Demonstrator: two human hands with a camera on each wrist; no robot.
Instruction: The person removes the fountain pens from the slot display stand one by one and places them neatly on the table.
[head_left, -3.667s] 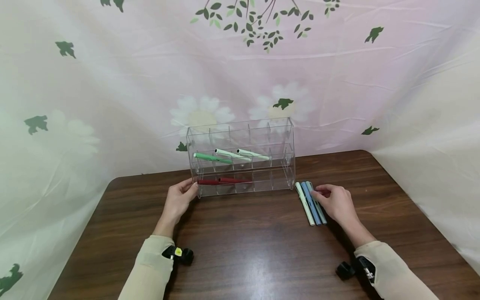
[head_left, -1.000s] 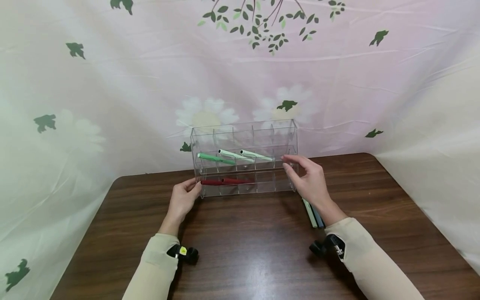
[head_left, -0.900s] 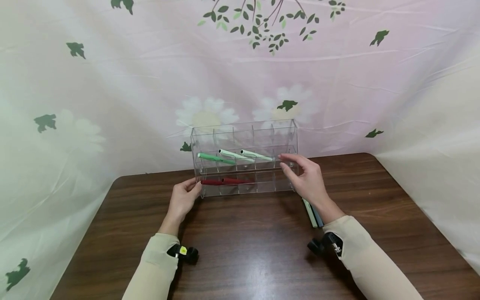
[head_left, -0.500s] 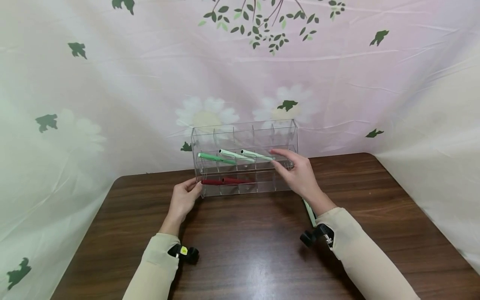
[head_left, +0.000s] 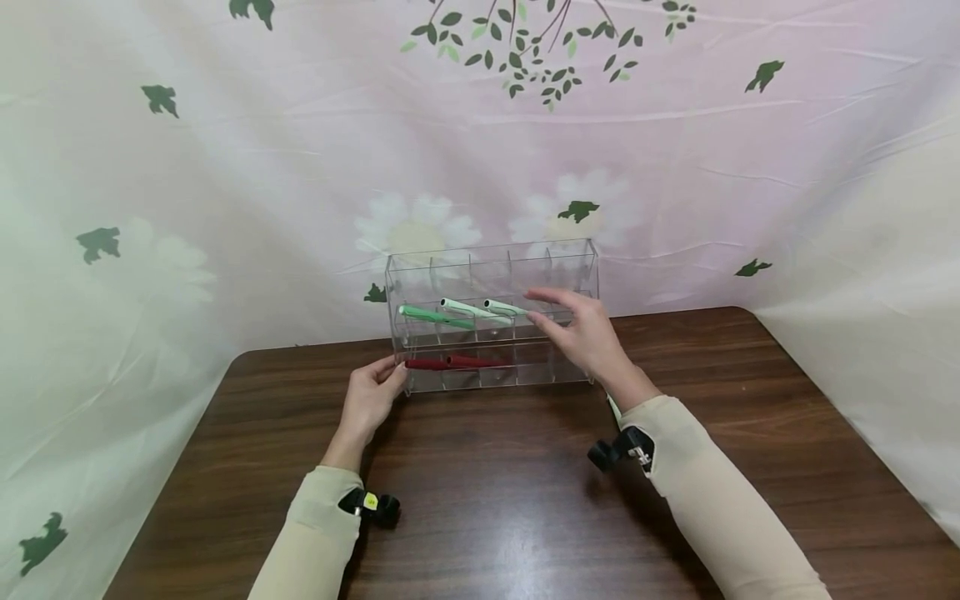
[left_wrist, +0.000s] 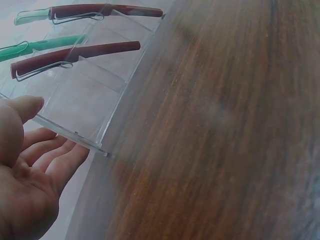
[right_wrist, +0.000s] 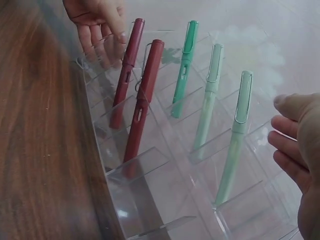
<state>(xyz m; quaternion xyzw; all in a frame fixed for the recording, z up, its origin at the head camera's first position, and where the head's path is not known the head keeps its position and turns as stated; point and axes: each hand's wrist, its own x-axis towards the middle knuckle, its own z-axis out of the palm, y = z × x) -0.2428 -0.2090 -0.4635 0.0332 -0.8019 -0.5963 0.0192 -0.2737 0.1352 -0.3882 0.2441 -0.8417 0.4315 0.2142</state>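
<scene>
Right wrist view, 2 hands [right_wrist: 97, 15] [right_wrist: 306, 135], 5 pens [right_wrist: 127, 72] [right_wrist: 144, 102] [right_wrist: 184, 67] [right_wrist: 207, 100] [right_wrist: 233, 137]

A pale pink-and-white fabric backdrop [head_left: 300, 192] printed with dark-green birds [head_left: 160, 99] fills the upper frame; a brown wood-grain bench [head_left: 487, 483] gleams lower centre.

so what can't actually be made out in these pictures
Head view: most of the pale pen on the table, hidden behind the right arm; whether others lie beside it cannot be told.
Head view: part of the clear rack's right end, behind the right hand; the right wrist view's bottom edge cuts that end off.
Left wrist view: part of the left hand, cut off by the left edge.
Head view: any marking on the yellow tag, too small.
</scene>
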